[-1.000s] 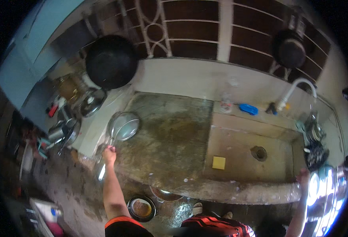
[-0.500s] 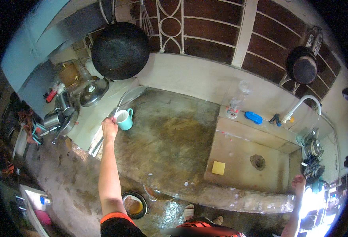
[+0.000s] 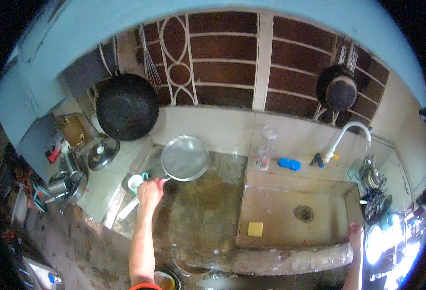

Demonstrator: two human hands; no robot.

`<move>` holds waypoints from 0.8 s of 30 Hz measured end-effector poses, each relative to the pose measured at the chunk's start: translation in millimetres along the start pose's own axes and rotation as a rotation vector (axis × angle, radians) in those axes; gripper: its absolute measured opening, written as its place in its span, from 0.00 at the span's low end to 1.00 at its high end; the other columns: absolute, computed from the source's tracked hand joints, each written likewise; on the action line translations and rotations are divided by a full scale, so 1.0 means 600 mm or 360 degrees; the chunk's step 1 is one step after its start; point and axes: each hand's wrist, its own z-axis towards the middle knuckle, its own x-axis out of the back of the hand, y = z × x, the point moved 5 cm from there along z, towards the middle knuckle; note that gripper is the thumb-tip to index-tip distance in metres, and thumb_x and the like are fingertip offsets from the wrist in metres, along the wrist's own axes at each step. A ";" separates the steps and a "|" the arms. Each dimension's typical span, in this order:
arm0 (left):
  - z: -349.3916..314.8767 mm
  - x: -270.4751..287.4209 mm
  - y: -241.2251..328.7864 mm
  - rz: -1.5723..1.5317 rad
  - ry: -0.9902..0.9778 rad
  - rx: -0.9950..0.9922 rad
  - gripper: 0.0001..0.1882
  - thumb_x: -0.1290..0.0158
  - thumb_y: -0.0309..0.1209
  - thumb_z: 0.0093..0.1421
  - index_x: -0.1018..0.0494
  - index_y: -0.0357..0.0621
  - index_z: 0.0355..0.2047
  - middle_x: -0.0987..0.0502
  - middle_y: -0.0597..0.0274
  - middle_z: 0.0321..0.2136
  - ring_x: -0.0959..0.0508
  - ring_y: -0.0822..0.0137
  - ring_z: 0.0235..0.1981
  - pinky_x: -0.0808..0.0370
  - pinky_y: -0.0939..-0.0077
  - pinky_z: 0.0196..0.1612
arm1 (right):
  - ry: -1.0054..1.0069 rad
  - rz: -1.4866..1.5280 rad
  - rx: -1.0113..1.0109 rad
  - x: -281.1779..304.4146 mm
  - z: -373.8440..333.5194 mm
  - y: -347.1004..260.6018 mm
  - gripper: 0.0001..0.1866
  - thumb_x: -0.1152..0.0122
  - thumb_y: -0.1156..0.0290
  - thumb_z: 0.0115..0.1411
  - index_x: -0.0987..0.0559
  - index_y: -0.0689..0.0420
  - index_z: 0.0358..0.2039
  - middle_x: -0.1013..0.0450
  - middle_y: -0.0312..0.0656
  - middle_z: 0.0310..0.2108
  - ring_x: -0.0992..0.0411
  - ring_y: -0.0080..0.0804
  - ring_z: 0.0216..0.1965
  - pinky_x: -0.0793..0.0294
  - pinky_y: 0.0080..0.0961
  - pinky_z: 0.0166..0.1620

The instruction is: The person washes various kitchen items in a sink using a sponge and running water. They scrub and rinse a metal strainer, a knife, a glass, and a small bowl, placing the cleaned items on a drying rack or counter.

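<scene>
Strainer (image 3: 185,158) out over back-left of counter (image 3: 198,208), left hand (image 3: 150,192) clamped round its white handle (image 3: 127,209). Right hand (image 3: 354,231) by sink's (image 3: 280,208) right end, kinda blurry, can't tell if fingers together. Clear bottle (image 3: 263,157): reddish markings, too tiny to read. Mint mug (image 3: 135,182) right beside left hand. Yellow sponge (image 3: 255,229) in sink.
</scene>
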 end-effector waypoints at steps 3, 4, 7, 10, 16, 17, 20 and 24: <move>0.036 0.074 0.085 0.0153 -0.0033 -0.0245 0.18 0.50 0.47 0.63 0.21 0.48 0.27 0.22 0.56 0.20 0.19 0.54 0.23 0.24 0.57 0.27 | -0.0148 -0.0709 0.0807 -0.123 -0.061 -0.150 0.13 0.51 0.85 0.51 0.28 0.58 0.37 0.35 0.33 0.24 0.37 0.21 0.22 0.34 0.19 0.24; 0.047 0.100 0.119 0.0126 -0.0026 -0.0346 0.18 0.51 0.47 0.63 0.21 0.49 0.28 0.21 0.56 0.20 0.19 0.55 0.23 0.23 0.57 0.27 | -0.0204 -0.0806 0.0673 -0.175 -0.082 -0.192 0.16 0.49 0.83 0.50 0.27 0.58 0.41 0.33 0.35 0.27 0.35 0.22 0.25 0.35 0.17 0.24; 0.066 0.150 0.225 0.0076 -0.0210 -0.0570 0.21 0.52 0.49 0.63 0.21 0.51 0.21 0.22 0.56 0.18 0.20 0.53 0.22 0.24 0.57 0.27 | -0.0467 -0.1312 0.1486 -0.348 -0.213 -0.357 0.29 0.35 0.68 0.50 0.31 0.57 0.53 0.29 0.51 0.46 0.31 0.52 0.45 0.32 0.50 0.48; 0.060 0.184 0.316 0.0105 -0.0286 -0.0822 0.22 0.53 0.47 0.62 0.21 0.50 0.18 0.23 0.55 0.16 0.21 0.52 0.21 0.25 0.55 0.25 | -0.0826 -0.1390 0.1797 -0.496 -0.314 -0.441 0.34 0.34 0.62 0.52 0.34 0.57 0.58 0.33 0.54 0.55 0.36 0.54 0.56 0.41 0.54 0.61; -0.011 0.237 0.353 0.0095 -0.0406 -0.0796 0.22 0.51 0.46 0.60 0.23 0.50 0.14 0.24 0.55 0.13 0.22 0.52 0.18 0.25 0.56 0.23 | -0.1378 -0.1254 0.2292 -0.637 -0.377 -0.432 0.30 0.40 0.66 0.49 0.29 0.60 0.55 0.27 0.48 0.46 0.23 0.41 0.42 0.19 0.34 0.36; -0.021 0.237 0.339 0.0217 -0.0645 -0.0606 0.11 0.46 0.40 0.57 0.20 0.50 0.23 0.21 0.54 0.22 0.19 0.55 0.26 0.23 0.56 0.32 | -0.1314 -0.1030 0.2405 -0.647 -0.374 -0.435 0.30 0.41 0.69 0.49 0.29 0.60 0.55 0.27 0.49 0.45 0.23 0.41 0.41 0.19 0.34 0.35; -0.072 0.335 0.334 -0.0016 0.0487 -0.0920 0.10 0.42 0.30 0.52 0.20 0.50 0.36 0.23 0.55 0.34 0.22 0.56 0.39 0.25 0.54 0.44 | -0.1351 -0.0851 0.2367 -0.674 -0.361 -0.438 0.30 0.44 0.76 0.50 0.31 0.61 0.57 0.28 0.52 0.47 0.23 0.45 0.41 0.19 0.35 0.36; -0.220 0.348 0.219 -0.0245 0.0387 -0.0342 0.23 0.40 0.26 0.45 0.23 0.50 0.45 0.25 0.56 0.35 0.24 0.54 0.42 0.29 0.58 0.54 | -0.1401 -0.0564 0.1504 -0.738 -0.319 -0.491 0.34 0.48 0.85 0.52 0.36 0.59 0.62 0.28 0.62 0.44 0.26 0.57 0.44 0.26 0.45 0.49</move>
